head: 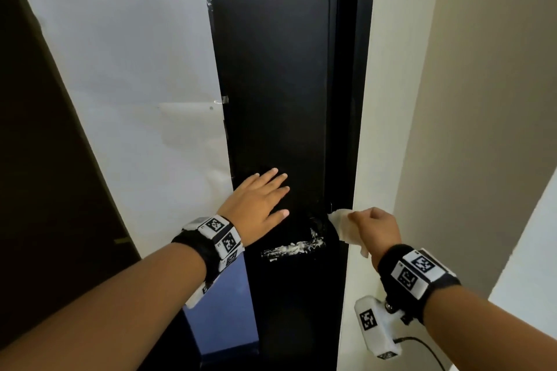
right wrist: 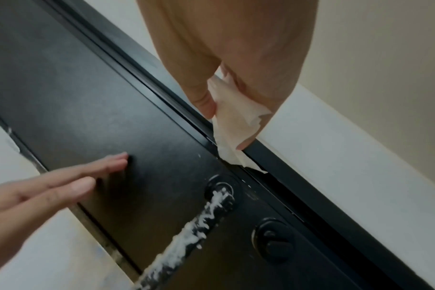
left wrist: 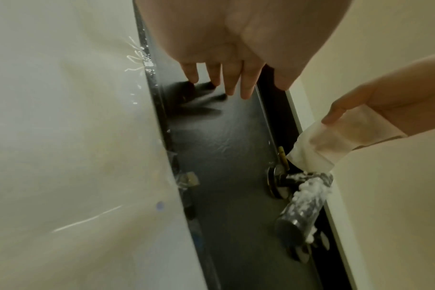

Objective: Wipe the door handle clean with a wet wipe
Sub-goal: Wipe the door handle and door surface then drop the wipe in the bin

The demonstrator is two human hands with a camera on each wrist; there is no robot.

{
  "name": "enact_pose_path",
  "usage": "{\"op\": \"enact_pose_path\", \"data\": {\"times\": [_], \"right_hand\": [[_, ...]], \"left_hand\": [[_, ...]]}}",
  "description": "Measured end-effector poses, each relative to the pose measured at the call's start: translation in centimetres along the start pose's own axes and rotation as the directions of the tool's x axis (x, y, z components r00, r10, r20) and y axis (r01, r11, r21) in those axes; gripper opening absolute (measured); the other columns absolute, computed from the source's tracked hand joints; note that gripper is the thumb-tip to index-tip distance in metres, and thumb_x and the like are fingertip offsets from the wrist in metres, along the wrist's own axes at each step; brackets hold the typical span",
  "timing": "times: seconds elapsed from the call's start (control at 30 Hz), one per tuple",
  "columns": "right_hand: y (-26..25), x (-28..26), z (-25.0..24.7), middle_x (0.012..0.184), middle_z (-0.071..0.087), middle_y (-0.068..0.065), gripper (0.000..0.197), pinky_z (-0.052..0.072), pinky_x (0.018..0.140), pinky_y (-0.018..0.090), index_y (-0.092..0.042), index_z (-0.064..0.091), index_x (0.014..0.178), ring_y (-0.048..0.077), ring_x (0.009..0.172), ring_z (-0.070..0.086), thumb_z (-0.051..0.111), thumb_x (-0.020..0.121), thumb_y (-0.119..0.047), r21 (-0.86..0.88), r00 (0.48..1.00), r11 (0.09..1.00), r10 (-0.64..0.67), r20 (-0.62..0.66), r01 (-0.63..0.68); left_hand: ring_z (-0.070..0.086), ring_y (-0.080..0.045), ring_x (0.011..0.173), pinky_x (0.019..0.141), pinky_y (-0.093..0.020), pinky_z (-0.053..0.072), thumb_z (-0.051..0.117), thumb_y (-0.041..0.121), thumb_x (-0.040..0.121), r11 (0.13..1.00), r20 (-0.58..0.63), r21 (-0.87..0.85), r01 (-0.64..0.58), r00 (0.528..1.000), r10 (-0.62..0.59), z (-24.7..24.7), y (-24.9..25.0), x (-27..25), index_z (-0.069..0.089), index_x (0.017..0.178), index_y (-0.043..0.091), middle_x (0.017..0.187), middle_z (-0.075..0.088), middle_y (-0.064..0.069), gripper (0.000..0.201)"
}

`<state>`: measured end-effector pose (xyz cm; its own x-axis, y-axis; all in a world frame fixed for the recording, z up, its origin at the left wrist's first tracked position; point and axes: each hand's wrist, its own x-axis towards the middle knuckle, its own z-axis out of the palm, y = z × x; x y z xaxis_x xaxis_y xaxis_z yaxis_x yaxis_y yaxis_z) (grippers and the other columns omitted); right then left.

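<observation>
Right hand (head: 376,229) pinched the wet wipe (head: 342,223) just above the pivot end of the smeared door handle (head: 294,248), which ran leftward; left hand (head: 259,205) lay flat, fingers straight, on the door (head: 271,69).

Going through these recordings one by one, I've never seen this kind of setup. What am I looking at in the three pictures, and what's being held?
There is no machine: a person wears one camera on the head and one on each wrist. The head view looks down on both hands; each wrist view looks along its own hand. In front is a black door. The left hand rests flat on it, fingers straight, above the door handle, which is smeared with white residue. The right hand pinches a wet wipe by the door's edge, above the handle.
</observation>
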<state>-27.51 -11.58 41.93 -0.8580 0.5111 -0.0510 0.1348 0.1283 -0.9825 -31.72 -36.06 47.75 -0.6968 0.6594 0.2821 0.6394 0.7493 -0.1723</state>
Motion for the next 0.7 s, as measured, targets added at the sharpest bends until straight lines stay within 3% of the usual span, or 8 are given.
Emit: {"op": "enact_pose_path", "data": {"times": [0.13,0.2,0.27,0.37,0.47,0.53,0.6,0.7], "right_hand": [[0.5,-0.2,1.6,0.078,0.062,0.008,0.015,0.042,0.050,0.025,-0.013,0.064,0.085,0.020,0.061,0.056,0.053,0.091,-0.022,-0.124,0.995,0.987,-0.099,0.031,0.102],[0.6,-0.4,2.4,0.087,0.064,0.006,0.021,0.044,0.064,0.025,-0.013,0.069,0.097,0.021,0.077,0.059,0.049,0.094,-0.019,-0.179,0.979,0.964,-0.181,0.092,0.195],[0.7,-0.7,3.1,0.090,0.062,0.004,0.026,0.042,0.075,0.024,-0.012,0.071,0.104,0.019,0.084,0.057,0.047,0.096,-0.018,-0.229,0.958,0.936,-0.232,0.166,0.266],[1.2,-1.0,4.1,0.091,0.067,0.004,0.028,0.042,0.076,0.019,-0.013,0.070,0.112,0.015,0.080,0.059,0.047,0.097,-0.018,-0.292,0.918,0.891,-0.262,0.299,0.349],[2.3,-0.6,4.4,0.108,0.071,0.005,0.030,0.044,0.083,0.017,-0.019,0.066,0.120,0.018,0.093,0.066,0.046,0.097,-0.018,-0.376,0.869,0.803,-0.326,0.372,0.462],[3.3,0.0,4.2,0.123,0.066,-0.004,0.032,0.043,0.095,0.017,-0.025,0.061,0.124,0.014,0.105,0.064,0.044,0.098,-0.017,-0.396,0.820,0.741,-0.364,0.442,0.543],[4.0,0.5,4.0,0.125,0.062,-0.004,0.035,0.048,0.094,0.022,-0.032,0.054,0.129,0.012,0.096,0.065,0.040,0.098,-0.021,-0.418,0.789,0.700,-0.350,0.505,0.579],[3.9,0.4,3.5,0.108,0.063,-0.001,0.037,0.051,0.082,0.023,-0.038,0.043,0.133,0.010,0.074,0.059,0.036,0.099,-0.026,-0.429,0.764,0.674,-0.329,0.555,0.601]], "left_hand": [[-0.020,-0.013,0.145,0.119,-0.035,-0.010,0.020,0.059,0.096,0.993,0.097,0.112,-0.032,0.995,0.021,1.2,-0.9,-0.5,0.004,0.152,0.019,0.161,-0.010,0.002,0.070],[-0.022,-0.014,0.144,0.119,-0.037,-0.011,0.016,0.061,0.095,0.987,0.117,0.156,-0.038,0.993,0.019,2.0,-1.4,-0.6,-0.002,0.152,0.019,0.160,-0.016,0.002,0.073],[-0.022,-0.014,0.144,0.119,-0.038,-0.010,0.013,0.063,0.094,0.980,0.122,0.194,-0.052,0.992,0.028,2.6,-1.8,-0.7,-0.005,0.151,0.019,0.160,-0.018,0.002,0.075],[-0.021,-0.015,0.145,0.119,-0.039,-0.010,0.010,0.064,0.093,0.973,0.115,0.217,-0.074,0.992,0.049,3.2,-2.4,-0.7,-0.007,0.151,0.019,0.159,-0.018,0.003,0.075],[-0.021,-0.015,0.145,0.118,-0.038,-0.011,0.009,0.065,0.093,0.969,0.094,0.232,-0.080,0.994,0.060,3.6,-2.7,-0.5,-0.010,0.151,0.020,0.159,-0.018,0.003,0.075],[-0.019,-0.016,0.145,0.117,-0.038,-0.012,0.009,0.065,0.093,0.968,0.072,0.237,-0.084,0.995,0.069,3.8,-2.8,-0.5,-0.010,0.151,0.020,0.159,-0.017,0.003,0.076],[-0.019,-0.015,0.145,0.117,-0.038,-0.012,0.009,0.066,0.093,0.967,0.056,0.241,-0.086,0.996,0.074,4.1,-3.0,-0.5,-0.009,0.151,0.020,0.159,-0.015,0.003,0.076],[-0.017,-0.016,0.146,0.118,-0.038,-0.012,0.010,0.066,0.093,0.962,0.034,0.257,-0.092,0.996,0.086,4.4,-3.1,-0.4,-0.007,0.151,0.019,0.160,-0.013,0.002,0.077]]}}
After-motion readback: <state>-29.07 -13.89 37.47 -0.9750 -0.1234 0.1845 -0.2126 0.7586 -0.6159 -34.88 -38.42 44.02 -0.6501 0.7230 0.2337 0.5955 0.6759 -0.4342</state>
